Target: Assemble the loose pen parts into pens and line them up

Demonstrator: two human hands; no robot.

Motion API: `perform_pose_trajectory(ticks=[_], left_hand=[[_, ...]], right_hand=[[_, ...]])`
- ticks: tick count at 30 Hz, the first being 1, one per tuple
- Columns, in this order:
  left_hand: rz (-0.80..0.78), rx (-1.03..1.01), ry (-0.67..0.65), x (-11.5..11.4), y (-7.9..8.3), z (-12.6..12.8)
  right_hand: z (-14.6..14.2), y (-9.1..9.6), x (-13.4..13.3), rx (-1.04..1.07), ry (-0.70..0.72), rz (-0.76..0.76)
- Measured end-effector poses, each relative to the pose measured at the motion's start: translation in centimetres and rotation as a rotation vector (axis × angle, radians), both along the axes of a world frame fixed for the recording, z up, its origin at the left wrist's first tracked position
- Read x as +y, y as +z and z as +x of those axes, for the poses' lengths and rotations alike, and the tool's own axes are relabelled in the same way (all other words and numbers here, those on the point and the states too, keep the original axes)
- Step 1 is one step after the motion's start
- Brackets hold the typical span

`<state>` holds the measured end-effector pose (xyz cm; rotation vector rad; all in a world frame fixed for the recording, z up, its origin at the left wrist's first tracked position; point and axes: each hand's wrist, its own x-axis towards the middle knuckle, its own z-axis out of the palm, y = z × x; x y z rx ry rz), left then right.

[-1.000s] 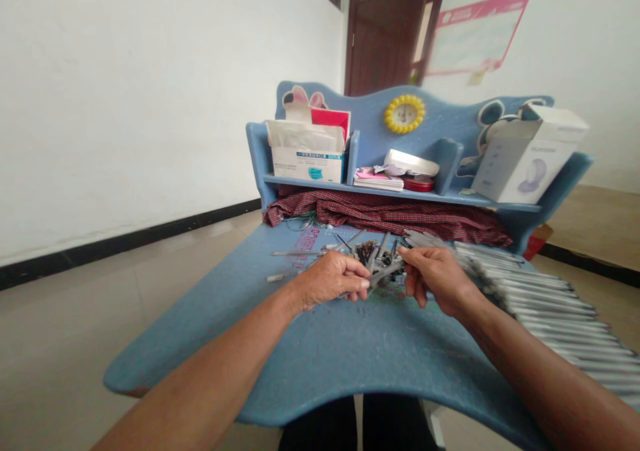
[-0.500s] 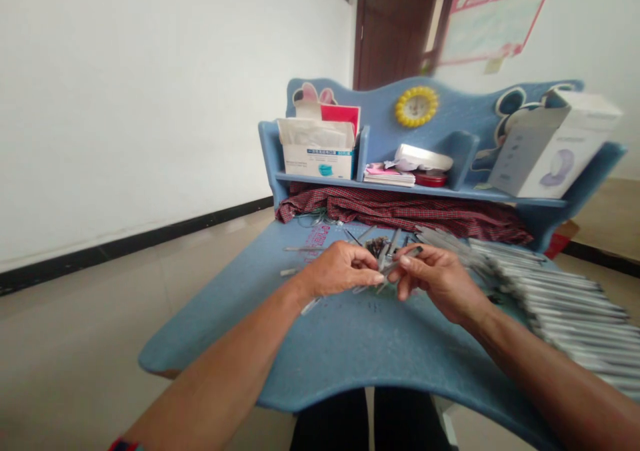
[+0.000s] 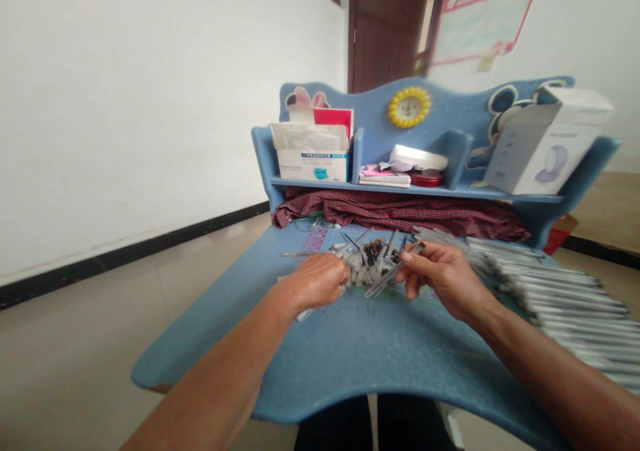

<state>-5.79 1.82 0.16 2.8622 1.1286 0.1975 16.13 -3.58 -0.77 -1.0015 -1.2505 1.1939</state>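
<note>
My right hand (image 3: 446, 272) pinches a slim, see-through pen (image 3: 395, 272) with a dark end, slanting down to the left over the desk. My left hand (image 3: 320, 281) is curled closed at the left edge of a heap of small whitish and dark pieces (image 3: 367, 261), perhaps pen caps. Its fingertips point down and away, so whatever they may hold is hidden. A few loose thin sticks lie around the heap. Beyond my right forearm, many grey-white pens (image 3: 575, 304) lie stacked side by side.
The blue desk (image 3: 350, 351) has a curved front edge. Checked red cloth (image 3: 400, 212) lies bunched along its back. On the shelf above stand a mask box (image 3: 313, 161), small notebooks (image 3: 385, 179), a red tin (image 3: 426, 180) and a tall white box (image 3: 545, 147). A yellow clock (image 3: 409, 107) hangs behind.
My left hand has moved left, away from my right hand, and its fingers have turned downward. My right hand stays nearly in place with the pen. The heap is now more exposed.
</note>
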Motion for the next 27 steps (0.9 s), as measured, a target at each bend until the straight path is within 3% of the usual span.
perform_pose_trajectory(ticks=[6, 17, 22, 27], left_hand=[[-0.221, -0.209, -0.001, -0.1, 0.4, 0.1], [-0.889, -0.986, 0.332, 0.2, 0.9, 1.0], [-1.050, -1.157, 0.386, 0.2, 0.9, 1.1], [-1.128, -1.221, 0.373, 0.2, 0.8, 1.1]], right_hand=[[0.0, 0.1, 0.0, 0.020, 0.004, 0.020], [0.5, 1.1, -1.2, 0.018, 0.005, 0.196], [0.2, 1.4, -1.9, -0.082, -0.073, 0.247], [0.2, 1.3, -1.8, -0.050, -0.119, 0.281]])
